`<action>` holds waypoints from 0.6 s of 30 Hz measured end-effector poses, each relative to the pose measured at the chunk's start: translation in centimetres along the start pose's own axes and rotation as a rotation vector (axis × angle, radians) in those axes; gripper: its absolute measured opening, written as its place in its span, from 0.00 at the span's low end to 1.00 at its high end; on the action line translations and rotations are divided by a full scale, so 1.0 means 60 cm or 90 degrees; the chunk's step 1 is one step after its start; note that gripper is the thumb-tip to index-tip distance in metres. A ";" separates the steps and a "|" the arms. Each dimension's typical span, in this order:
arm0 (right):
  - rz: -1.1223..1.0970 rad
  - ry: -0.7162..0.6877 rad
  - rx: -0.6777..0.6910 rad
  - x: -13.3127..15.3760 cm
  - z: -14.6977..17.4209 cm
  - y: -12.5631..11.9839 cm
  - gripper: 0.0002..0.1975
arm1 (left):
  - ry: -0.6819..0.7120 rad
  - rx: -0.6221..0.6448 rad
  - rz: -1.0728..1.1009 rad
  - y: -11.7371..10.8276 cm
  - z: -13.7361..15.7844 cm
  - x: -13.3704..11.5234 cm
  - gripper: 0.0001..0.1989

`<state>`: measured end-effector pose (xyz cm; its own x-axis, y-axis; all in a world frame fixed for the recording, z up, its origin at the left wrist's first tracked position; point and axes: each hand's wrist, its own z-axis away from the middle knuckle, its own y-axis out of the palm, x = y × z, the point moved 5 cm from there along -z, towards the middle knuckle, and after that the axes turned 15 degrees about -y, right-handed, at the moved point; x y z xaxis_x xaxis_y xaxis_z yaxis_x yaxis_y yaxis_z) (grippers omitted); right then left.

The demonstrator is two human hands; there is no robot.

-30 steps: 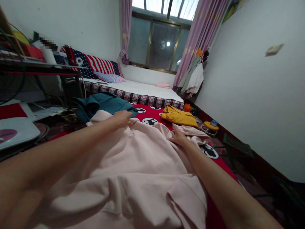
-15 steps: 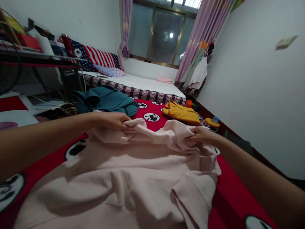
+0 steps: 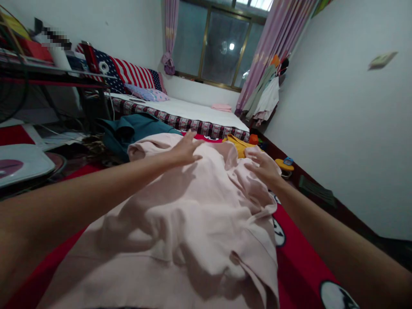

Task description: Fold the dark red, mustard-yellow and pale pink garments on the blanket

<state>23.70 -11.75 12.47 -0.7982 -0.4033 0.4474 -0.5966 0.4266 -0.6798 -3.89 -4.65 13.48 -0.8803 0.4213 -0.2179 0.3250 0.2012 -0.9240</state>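
A pale pink garment [image 3: 193, 206] lies spread and wrinkled in front of me, its near edge at the bottom of the view. Toward its far left part, my left hand [image 3: 186, 151] rests on the cloth with fingers spread. My right hand [image 3: 263, 166] is at the far right part, fingers apart and touching the bunched fabric there. Beyond the left hand, a teal garment [image 3: 128, 131] lies crumpled. Past the right hand sits a folded yellow garment [image 3: 238, 145], partly covered by the pink cloth.
Under the clothes is a red blanket [image 3: 299, 253] with black-and-white round prints. Farther back stands a bed [image 3: 193, 110] with a white top. A cluttered desk [image 3: 54, 73] is at left. A yellow stool [image 3: 284, 165] stands by the right wall.
Both hands have moved forward and released their grip on the pink garment. Its gathered far edge now lies farther out, flatter, over part of the yellow garment.
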 end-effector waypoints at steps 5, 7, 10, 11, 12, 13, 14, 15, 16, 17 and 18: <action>-0.181 0.003 0.255 0.064 0.158 0.007 0.21 | 0.149 0.234 0.049 0.111 0.171 0.006 0.33; -0.201 0.009 0.338 0.086 0.205 -0.005 0.24 | 0.182 0.236 0.107 0.105 0.212 0.009 0.29; -0.202 -0.017 0.403 0.104 0.248 -0.024 0.29 | 0.224 0.195 0.238 0.052 0.245 0.004 0.17; -0.191 -0.036 0.410 0.107 0.257 -0.030 0.29 | 0.237 0.186 0.268 0.030 0.253 0.002 0.14; -0.174 -0.055 0.409 0.107 0.263 -0.035 0.27 | 0.245 0.183 0.282 0.009 0.261 0.000 0.12; -0.158 -0.069 0.405 0.107 0.267 -0.040 0.22 | 0.252 0.192 0.281 -0.008 0.269 -0.001 0.12; -0.147 -0.074 0.401 0.106 0.271 -0.045 0.17 | 0.257 0.215 0.267 -0.021 0.278 -0.002 0.13; -0.143 -0.071 0.397 0.104 0.273 -0.050 0.13 | 0.260 0.253 0.243 -0.030 0.289 -0.001 0.14; -0.143 -0.059 0.392 0.101 0.275 -0.057 0.12 | 0.263 0.296 0.214 -0.035 0.301 0.001 0.14; -0.148 -0.041 0.386 0.099 0.276 -0.065 0.12 | 0.262 0.323 0.183 -0.038 0.313 0.004 0.11; -0.152 -0.019 0.376 0.095 0.277 -0.074 0.12 | 0.258 0.330 0.157 -0.042 0.324 0.008 0.08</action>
<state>23.20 -29.38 8.40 -0.6411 -0.4581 0.6157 -0.6044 -0.1930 -0.7729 -11.86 -22.14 9.57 -0.5714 0.7167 -0.3997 0.2034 -0.3482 -0.9151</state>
